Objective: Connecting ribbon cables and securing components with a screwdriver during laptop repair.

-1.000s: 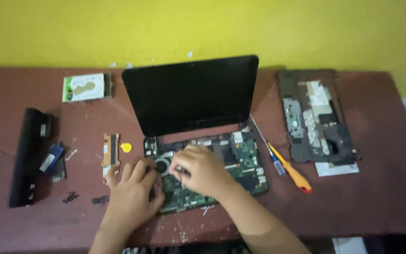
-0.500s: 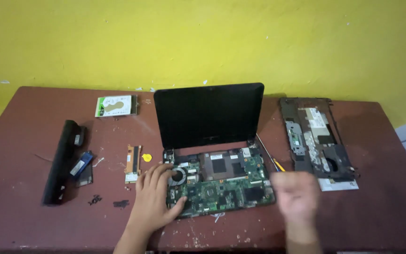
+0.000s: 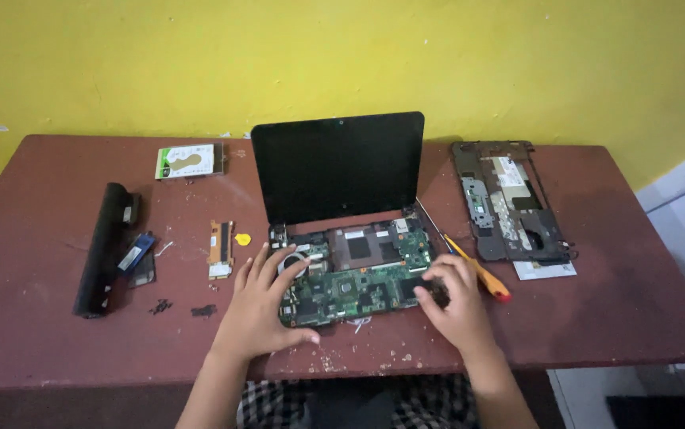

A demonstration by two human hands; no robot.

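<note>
Laptop motherboard [image 3: 358,278] lying between both hands: left hand [image 3: 261,306] resting spread, gripping nothing; right hand [image 3: 455,303] curling fingertips on its edge.

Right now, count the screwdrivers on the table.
1. The orange-handled screwdriver lies right of the open laptop, its handle just beyond the right hand. A thin shaft runs up along the screen edge; it may be a second, hidden tool.
</note>
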